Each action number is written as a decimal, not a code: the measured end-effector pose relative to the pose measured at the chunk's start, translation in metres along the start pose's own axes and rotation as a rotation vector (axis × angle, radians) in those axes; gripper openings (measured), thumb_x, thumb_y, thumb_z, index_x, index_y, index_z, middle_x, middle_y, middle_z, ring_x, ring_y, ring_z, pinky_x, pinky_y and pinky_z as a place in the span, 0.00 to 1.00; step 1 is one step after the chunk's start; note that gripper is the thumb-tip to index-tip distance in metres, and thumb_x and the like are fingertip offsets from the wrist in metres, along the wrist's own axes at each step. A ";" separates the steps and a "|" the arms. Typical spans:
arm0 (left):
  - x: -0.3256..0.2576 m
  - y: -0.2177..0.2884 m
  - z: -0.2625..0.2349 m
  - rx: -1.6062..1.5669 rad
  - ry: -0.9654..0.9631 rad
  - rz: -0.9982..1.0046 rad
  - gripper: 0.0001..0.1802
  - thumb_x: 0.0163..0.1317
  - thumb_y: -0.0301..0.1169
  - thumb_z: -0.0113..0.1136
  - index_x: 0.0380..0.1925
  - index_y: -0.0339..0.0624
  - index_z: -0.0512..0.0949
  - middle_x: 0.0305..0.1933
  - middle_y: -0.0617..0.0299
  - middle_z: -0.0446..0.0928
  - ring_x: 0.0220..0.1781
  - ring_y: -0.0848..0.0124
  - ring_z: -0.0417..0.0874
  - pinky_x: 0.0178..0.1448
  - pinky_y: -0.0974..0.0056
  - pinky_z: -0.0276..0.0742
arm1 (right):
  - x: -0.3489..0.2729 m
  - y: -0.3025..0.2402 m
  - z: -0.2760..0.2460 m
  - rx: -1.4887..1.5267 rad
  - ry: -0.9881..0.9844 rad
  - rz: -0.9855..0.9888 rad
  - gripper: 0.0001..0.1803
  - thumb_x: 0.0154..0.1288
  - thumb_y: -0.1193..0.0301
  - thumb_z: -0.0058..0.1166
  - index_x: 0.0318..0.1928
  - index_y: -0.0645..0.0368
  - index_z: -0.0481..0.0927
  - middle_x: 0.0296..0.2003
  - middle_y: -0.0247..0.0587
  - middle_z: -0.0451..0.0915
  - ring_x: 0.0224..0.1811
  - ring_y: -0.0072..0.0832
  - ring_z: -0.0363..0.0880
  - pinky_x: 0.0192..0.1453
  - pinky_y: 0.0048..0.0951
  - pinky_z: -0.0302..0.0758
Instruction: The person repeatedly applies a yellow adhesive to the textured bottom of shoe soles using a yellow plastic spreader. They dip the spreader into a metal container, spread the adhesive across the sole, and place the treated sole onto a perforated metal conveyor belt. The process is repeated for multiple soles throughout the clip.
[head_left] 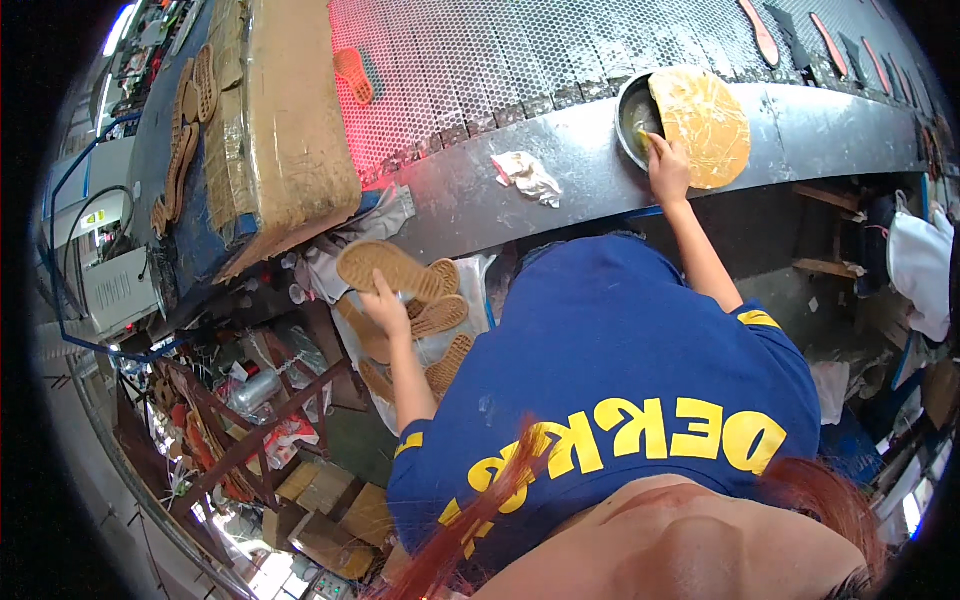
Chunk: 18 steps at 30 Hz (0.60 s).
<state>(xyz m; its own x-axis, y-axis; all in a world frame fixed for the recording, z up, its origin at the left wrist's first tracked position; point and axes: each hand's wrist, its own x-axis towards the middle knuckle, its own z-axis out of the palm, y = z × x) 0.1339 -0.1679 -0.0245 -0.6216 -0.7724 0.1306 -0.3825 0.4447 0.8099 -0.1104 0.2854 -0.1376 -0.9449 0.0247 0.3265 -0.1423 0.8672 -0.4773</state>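
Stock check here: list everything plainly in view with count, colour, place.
Held sole: one, tan, left hand
Loose soles: several, tan, left
Bowl: one, grey, on ledge
Round cover: one, yellowish, partly over bowl
Wad: one, white, on ledge
Ledge: one, grey, below mesh
Mesh: one, grey, top
Mesh soles: several, pinkish, on mesh
Cardboard: one, brown, upper left
Boxes: several, brown, lower left
Shirt: one, navy, centre
Left hand: one, bare, holding sole
Right hand: one, bare, at bowl

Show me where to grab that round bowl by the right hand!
I'd grip the bowl by its left rim, coming from the left with thumb and fingers either side. That curved edge is uncovered, while the yellowish cover hides its right part and the right hand is at the near side of the opening.
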 end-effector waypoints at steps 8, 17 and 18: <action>0.003 -0.021 0.135 -0.169 -0.074 0.050 0.16 0.69 0.36 0.57 0.41 0.29 0.77 0.36 0.59 0.81 0.33 0.71 0.80 0.38 0.62 0.76 | 0.004 0.004 0.009 0.362 -0.040 0.172 0.11 0.65 0.67 0.58 0.47 0.48 0.85 0.31 0.41 0.79 0.31 0.35 0.79 0.36 0.35 0.74; -0.005 0.042 0.189 -0.854 -0.686 -0.377 0.17 0.72 0.35 0.48 0.55 0.38 0.69 0.47 0.48 0.80 0.38 0.64 0.84 0.39 0.63 0.85 | 0.043 -0.006 -0.024 1.628 -0.138 0.820 0.13 0.68 0.73 0.53 0.49 0.66 0.78 0.32 0.38 0.78 0.29 0.28 0.77 0.35 0.25 0.74; -0.007 0.061 0.186 -0.947 -0.771 -0.334 0.20 0.73 0.39 0.45 0.58 0.38 0.67 0.48 0.46 0.79 0.38 0.62 0.85 0.39 0.62 0.85 | 0.046 -0.006 -0.022 1.712 -0.109 0.746 0.11 0.68 0.74 0.50 0.48 0.67 0.76 0.35 0.41 0.78 0.31 0.30 0.77 0.37 0.27 0.75</action>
<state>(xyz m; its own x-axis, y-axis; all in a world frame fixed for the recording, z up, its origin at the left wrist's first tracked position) -0.0122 -0.0514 -0.0822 -0.9471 -0.1788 -0.2665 -0.1576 -0.4642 0.8716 -0.1469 0.2921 -0.1021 -0.9462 0.0275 -0.3225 0.2177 -0.6832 -0.6970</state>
